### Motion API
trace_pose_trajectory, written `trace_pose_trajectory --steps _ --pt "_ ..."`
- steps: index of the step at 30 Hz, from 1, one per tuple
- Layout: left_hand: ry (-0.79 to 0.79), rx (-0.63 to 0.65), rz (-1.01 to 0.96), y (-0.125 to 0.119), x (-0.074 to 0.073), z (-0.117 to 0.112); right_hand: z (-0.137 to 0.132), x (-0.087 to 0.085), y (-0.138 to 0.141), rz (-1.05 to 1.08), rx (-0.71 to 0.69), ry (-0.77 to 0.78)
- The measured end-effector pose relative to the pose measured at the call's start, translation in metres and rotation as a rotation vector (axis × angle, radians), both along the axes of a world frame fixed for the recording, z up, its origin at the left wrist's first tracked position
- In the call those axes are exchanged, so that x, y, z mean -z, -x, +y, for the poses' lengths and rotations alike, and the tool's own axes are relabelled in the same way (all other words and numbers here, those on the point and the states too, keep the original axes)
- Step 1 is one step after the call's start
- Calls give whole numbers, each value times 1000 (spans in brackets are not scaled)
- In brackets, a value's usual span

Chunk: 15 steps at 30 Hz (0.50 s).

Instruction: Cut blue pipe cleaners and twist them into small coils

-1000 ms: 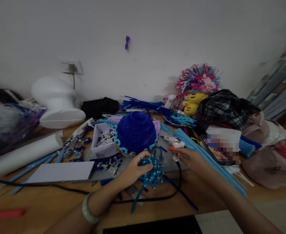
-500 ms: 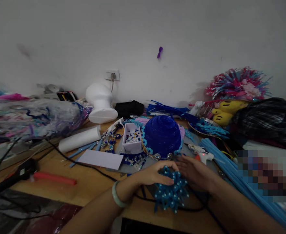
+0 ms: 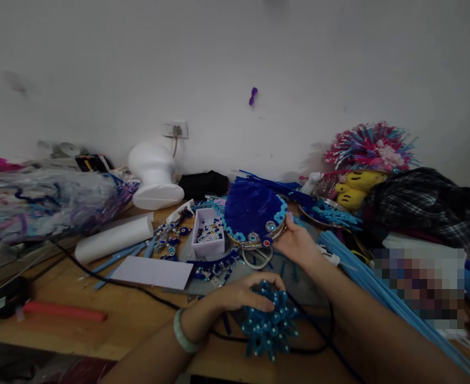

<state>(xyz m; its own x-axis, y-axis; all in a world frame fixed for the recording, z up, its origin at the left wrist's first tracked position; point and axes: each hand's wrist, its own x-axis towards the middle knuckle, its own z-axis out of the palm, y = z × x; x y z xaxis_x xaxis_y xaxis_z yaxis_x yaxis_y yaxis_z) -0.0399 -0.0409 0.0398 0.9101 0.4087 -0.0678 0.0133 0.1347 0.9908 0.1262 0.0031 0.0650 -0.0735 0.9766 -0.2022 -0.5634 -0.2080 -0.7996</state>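
Head view: two bare hands over a cluttered wooden table point(image 3: 138, 330) against a grey wall point(image 3: 218, 58).
Left hand: left hand point(image 3: 245, 293) held a teal, spiky ball of fuzzy petals tipped with white beads point(image 3: 270, 325), near the table's front edge.
Left fingers: clamped on the ball, thumb across its near side, index curled over the top.
Left wrist: wore a smooth pale green bangle point(image 3: 183, 333).
Right hand: right hand point(image 3: 299, 242) had the right edge of a dark blue, dome-shaped cap point(image 3: 253, 210).
Right fingers: clamped on the rim, thumb uppermost; the others were mostly hidden below.
Cap: beyond the ball, tilted, crown away from the person; rim carried light blue flowers, jewels and a gold-toned beaded edge.
Left of cap: small white open box point(image 3: 208, 247) of loose beads, then a flat white rectangular card point(image 3: 152, 272) and a white paper-like roll point(image 3: 114, 237).
Behind: white foam head stand point(image 3: 154, 176).
Right side: long bundle of light blue fuzzy stems point(image 3: 379, 282); white glue gun point(image 3: 331, 257) partly hidden by the right forearm.
Cable: black cord point(image 3: 226, 337) ran across the table, passing behind the ball.
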Motion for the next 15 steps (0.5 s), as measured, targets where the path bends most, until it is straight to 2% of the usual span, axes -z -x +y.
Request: trace_pose_trajectory --steps 2,9,12,15 --pt "8 6 4 -1 1 -1 14 -10 3 -42 87 -126" --pt "64 26 -7 -3 2 -3 60 -46 16 56 116 -295" --pt "115 -35 -56 -3 6 -3 81 -42 18 121 124 -332" --pt "209 -167 -141 -5 10 0 100 -22 18 140 79 -208"
